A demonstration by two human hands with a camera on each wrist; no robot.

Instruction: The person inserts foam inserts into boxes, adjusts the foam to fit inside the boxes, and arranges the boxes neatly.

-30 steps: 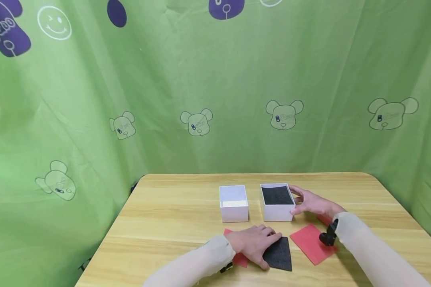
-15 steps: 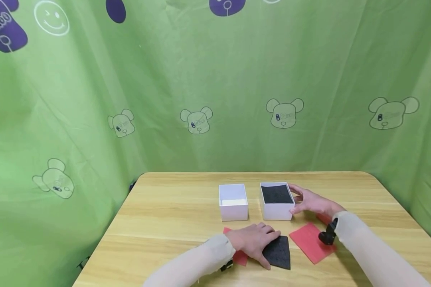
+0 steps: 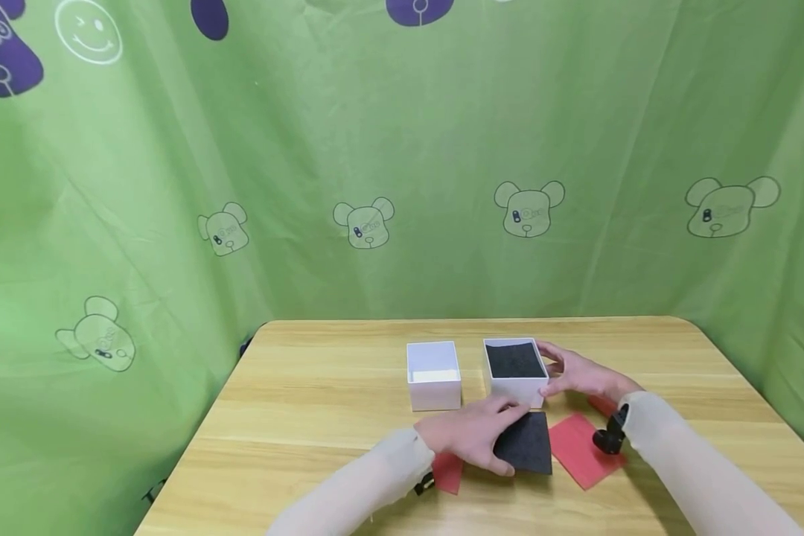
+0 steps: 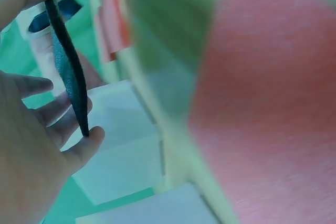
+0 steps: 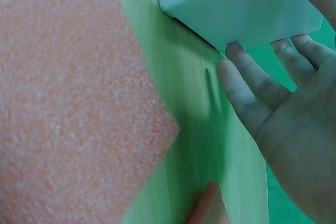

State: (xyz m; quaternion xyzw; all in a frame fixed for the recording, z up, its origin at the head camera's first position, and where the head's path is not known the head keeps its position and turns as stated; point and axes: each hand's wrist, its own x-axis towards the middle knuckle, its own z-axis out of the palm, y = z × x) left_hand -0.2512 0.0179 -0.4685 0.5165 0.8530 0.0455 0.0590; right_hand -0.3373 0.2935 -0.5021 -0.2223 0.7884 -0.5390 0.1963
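My left hand (image 3: 465,433) holds a black square foam-like sheet (image 3: 528,445) in front of the right white box. In the left wrist view the black sheet (image 4: 76,82) is seen nearly edge-on, with the thumb at one edge and fingertips at the opposite one. My right hand (image 3: 579,372) grips the right side of the white box (image 3: 518,390), thumb at its front corner, fingers toward the back. Another black sheet (image 3: 514,360) lies inside that box. Close up in the right wrist view, fingertips (image 5: 234,51) meet the lower edge of the box (image 5: 239,11).
A second white box (image 3: 435,396) stands to the left, with a pale strip visible inside. Red sheets lie on the wooden table (image 3: 321,417): one (image 3: 447,473) under the left wrist, one (image 3: 584,450) under the right forearm, another (image 3: 601,406) partly hidden. Green curtain hangs behind.
My left hand has lifted the black sheet off the table and moved it forward, toward the right box. The right hand keeps its place on the box.
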